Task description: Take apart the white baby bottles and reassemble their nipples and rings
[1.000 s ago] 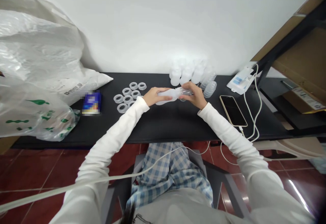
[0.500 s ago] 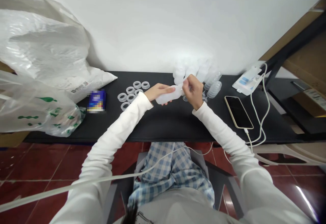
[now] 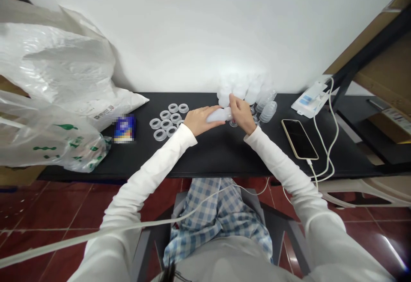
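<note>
White sack (image 3: 58, 59): bulky, crumpled, far to the left of the left hand, against the wall
Clear bag (image 3: 66, 138): green-printed, in front of the sack, well apart from the left hand
Blue packet (image 3: 125, 129): lies just beside the bags, between them and the rings; its print is blurred to me
Clear rings (image 3: 166, 128): a loose cluster just left of the left hand, some partly hidden by its sleeve
Left hand (image 3: 199, 121): grasping the bottle, wrapped about the body, thumb along the upper side
White bottle (image 3: 215, 115): between the two hands, over the black tabletop (image 3: 218, 158), lying sideways, neck toward the right hand; by my judgement light, thin-walled and squeezable, smooth enough to slip, unlikely to break; I would grip the body lightly and the firmer neck by the fingertips
Standing bottles (image 3: 239, 86): a frosted group just behind the right hand
Right hand (image 3: 241, 113): fingers curled and pinched on the bottle's neck; whether a small part hides inside, I cannot tell
Clear cups (image 3: 268, 111): nested, tilted, right of the right hand
Phone (image 3: 299, 139): face up, farther right of that hand, cable plugged in
White case (image 3: 310, 99): behind the phone, well apart from the right hand
</note>
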Tool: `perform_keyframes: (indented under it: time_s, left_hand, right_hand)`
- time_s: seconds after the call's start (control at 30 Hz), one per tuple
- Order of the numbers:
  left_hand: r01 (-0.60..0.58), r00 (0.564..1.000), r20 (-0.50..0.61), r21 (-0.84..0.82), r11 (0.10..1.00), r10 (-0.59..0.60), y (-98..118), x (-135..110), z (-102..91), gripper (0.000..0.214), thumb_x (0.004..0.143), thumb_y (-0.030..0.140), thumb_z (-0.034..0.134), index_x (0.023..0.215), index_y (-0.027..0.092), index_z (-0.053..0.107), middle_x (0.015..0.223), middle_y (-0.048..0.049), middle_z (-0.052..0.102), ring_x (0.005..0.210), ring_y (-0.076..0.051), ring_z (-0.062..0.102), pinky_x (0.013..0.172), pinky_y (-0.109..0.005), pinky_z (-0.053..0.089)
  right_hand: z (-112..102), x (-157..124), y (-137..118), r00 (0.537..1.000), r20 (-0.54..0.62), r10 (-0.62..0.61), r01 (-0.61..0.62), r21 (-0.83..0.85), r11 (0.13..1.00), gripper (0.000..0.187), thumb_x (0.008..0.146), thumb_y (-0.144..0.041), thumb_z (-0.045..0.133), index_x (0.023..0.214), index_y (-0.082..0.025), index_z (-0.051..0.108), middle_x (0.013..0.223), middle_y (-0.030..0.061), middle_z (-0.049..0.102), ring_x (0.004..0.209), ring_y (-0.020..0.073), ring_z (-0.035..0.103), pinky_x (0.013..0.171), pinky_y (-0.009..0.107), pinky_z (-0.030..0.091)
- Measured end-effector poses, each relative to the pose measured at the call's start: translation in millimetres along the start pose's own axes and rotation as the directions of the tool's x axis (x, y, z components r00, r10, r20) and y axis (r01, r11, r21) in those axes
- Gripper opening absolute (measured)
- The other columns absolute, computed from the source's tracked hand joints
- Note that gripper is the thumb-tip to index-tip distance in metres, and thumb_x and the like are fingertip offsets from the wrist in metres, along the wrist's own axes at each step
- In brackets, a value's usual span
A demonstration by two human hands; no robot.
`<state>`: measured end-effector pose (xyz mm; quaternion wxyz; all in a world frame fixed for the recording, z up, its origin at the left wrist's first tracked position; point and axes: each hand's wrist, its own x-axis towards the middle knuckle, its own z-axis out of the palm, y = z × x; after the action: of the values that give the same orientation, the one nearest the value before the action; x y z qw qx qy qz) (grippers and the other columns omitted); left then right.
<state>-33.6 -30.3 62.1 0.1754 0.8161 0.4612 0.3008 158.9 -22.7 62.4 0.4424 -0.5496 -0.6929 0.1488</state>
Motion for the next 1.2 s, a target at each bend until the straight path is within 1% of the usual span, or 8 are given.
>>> perform_keyframes:
  time_s: [0.2,0.3,0.43,0.6,0.77,0.93,1.07,1.2]
  left_hand:
    - [0.350,0.881,0.467,-0.531,0.772,-0.079,-9,-1,-1.1,0.091,0.072,0.083,0.060,0.126,0.010,0.068,0.090,-0.0115,0.077,0.063,-0.021,0.070,0.060,-0.032,0.055]
    - [0.202,0.949,0.308,-0.436,0.877,-0.065,-6,-3,2.3,0.078,0.075,0.074,0.066,0.126,0.015,0.069,0.102,-0.0100,0.077,0.082,-0.024,0.074,0.076,-0.034,0.057]
    - [-0.067,0.998,-0.005,0.095,0.993,0.068,2,-7,2.9,0.066,0.082,0.060,0.071,0.134,0.020,0.066,0.116,-0.0124,0.075,0.109,-0.030,0.071,0.096,-0.037,0.053]
    - [-0.181,0.980,-0.020,0.346,0.921,0.200,5,-11,-0.9,0.064,0.087,0.060,0.064,0.138,0.022,0.063,0.114,-0.0161,0.075,0.105,-0.031,0.070,0.094,-0.041,0.053]
    - [0.009,0.995,0.099,-0.204,0.979,0.011,8,-11,-8.3,0.061,0.083,0.064,0.066,0.127,0.022,0.069,0.117,-0.0088,0.075,0.107,-0.026,0.070,0.098,-0.037,0.051]
    - [0.344,0.843,0.538,-0.562,0.752,0.017,18,-14,-6.9,0.071,0.084,0.071,0.059,0.125,0.013,0.065,0.093,-0.0125,0.076,0.066,-0.021,0.070,0.064,-0.035,0.056]
    - [0.091,0.954,0.299,-0.201,0.975,-0.027,16,-13,-0.6,0.066,0.079,0.047,0.077,0.136,0.019,0.059,0.113,-0.0108,0.074,0.097,-0.027,0.073,0.086,-0.038,0.056]
    - [-0.124,0.987,0.135,0.282,0.951,0.088,14,-11,6.7,0.063,0.087,0.038,0.071,0.145,0.020,0.053,0.121,-0.0144,0.071,0.117,-0.031,0.066,0.100,-0.041,0.050]
  right_hand:
    - [1,-16,33,0.915,-0.041,-0.401,0.381,-0.234,0.894,0.062,0.098,-0.059,0.016,0.082,-0.023,0.063,0.072,0.0089,0.062,0.066,0.0214,0.058,0.065,0.036,0.042]
    - [7,-18,29,0.932,-0.104,-0.348,0.306,-0.292,0.906,0.058,0.100,-0.050,0.016,0.077,-0.022,0.061,0.068,0.0078,0.062,0.065,0.0201,0.058,0.065,0.034,0.040]
    - [11,-14,4,0.981,-0.188,-0.035,-0.024,-0.302,0.953,0.049,0.101,-0.040,0.024,0.073,-0.021,0.060,0.065,0.0057,0.062,0.062,0.0186,0.056,0.061,0.031,0.033]
    - [-2,-4,-14,0.968,-0.026,0.251,-0.247,-0.314,0.917,0.044,0.098,-0.038,0.039,0.060,-0.022,0.054,0.061,0.0070,0.061,0.058,0.0190,0.051,0.059,0.031,0.027]
    - [-18,-11,-8,0.985,0.004,-0.174,0.173,-0.148,0.974,0.046,0.101,-0.050,0.035,0.079,-0.021,0.063,0.066,0.0042,0.062,0.062,0.0175,0.056,0.062,0.030,0.037]
    - [-15,-16,-1,0.793,-0.285,-0.538,0.553,-0.035,0.833,0.051,0.103,-0.047,0.024,0.065,-0.023,0.047,0.060,0.0006,0.051,0.055,0.0134,0.049,0.055,0.030,0.036]
    - [0,-6,-6,0.913,-0.235,-0.332,0.322,-0.084,0.943,0.049,0.098,-0.042,0.041,0.054,-0.022,0.037,0.052,-0.0036,0.036,0.051,0.0097,0.036,0.056,0.029,0.032]
    - [6,10,-7,0.988,-0.154,0.026,-0.043,-0.107,0.993,0.056,0.099,-0.048,0.045,0.050,-0.022,0.042,0.046,-0.0027,0.035,0.052,0.0124,0.042,0.061,0.030,0.034]
